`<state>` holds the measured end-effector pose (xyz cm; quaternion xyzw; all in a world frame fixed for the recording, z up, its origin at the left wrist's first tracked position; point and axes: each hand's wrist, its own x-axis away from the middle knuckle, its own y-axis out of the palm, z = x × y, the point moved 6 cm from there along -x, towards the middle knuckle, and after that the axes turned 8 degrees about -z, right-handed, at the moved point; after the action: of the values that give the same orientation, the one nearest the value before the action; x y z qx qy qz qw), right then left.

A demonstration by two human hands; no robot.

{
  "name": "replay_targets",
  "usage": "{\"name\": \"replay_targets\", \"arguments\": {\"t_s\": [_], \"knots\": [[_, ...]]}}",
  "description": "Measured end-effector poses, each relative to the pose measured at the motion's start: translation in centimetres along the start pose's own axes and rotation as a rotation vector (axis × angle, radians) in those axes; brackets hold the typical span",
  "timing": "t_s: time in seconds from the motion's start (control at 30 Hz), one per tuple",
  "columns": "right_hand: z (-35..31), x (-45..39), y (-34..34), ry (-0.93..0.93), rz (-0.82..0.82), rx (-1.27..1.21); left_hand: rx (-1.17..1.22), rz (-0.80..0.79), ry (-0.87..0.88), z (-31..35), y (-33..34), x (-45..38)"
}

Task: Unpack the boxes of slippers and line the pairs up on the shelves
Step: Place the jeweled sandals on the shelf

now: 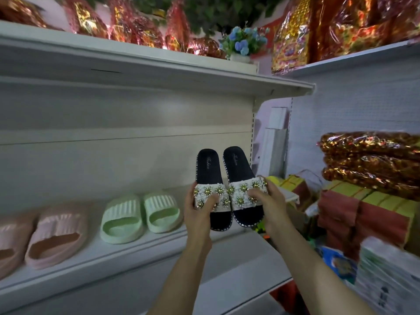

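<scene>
My left hand [198, 209] grips the left black slipper [210, 183] across its strap, fingers [210, 199] curled over the beaded flowers, and my right hand [267, 201] grips the right black slipper [242, 178] the same way; both slippers stand tilted, heels up against the back panel, toes down near the front of the shelf [113, 253]. Under my fingertips the straps are white, lumpy and studded with gold-and-pearl blossoms, while the footbeds beyond are smooth, dark and flat, edged in white stitching. I judge the risks to be a bead snagging as I let go, or the soles sliding forward off the shelf lip if I release them this steep. Just left of my left fingers sit the ribbed pale green slippers [138, 214], soft-looking moulded foam, then the pink slippers [52, 235] further out.
</scene>
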<state>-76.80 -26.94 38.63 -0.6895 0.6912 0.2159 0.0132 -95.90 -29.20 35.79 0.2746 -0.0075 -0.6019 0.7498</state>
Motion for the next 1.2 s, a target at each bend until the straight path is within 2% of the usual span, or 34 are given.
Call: {"name": "replay_targets", "arguments": {"t_s": [0.4,0.57,0.77,1.0,1.2], "knots": [[5.7,-11.2,-1.0,0.287,-0.104,0.124,-0.130,0.226,-0.280,-6.1,1.2,-8.1],[7.9,-14.2,-1.4,0.346,-0.096,0.209,-0.374,0.263,-0.321,-6.5,1.6,-10.4],[8.4,-15.4,-2.0,0.244,-0.158,0.367,-0.759,0.367,-0.404,-7.1,0.3,-11.0],[9.0,-14.5,-0.8,-0.096,-0.344,0.742,-0.999,0.267,-0.160,-6.0,2.2,-10.0],[9.1,-14.8,-0.9,-0.095,-0.314,0.779,-1.068,0.243,-0.137,-6.1,2.4,-10.3]]}}
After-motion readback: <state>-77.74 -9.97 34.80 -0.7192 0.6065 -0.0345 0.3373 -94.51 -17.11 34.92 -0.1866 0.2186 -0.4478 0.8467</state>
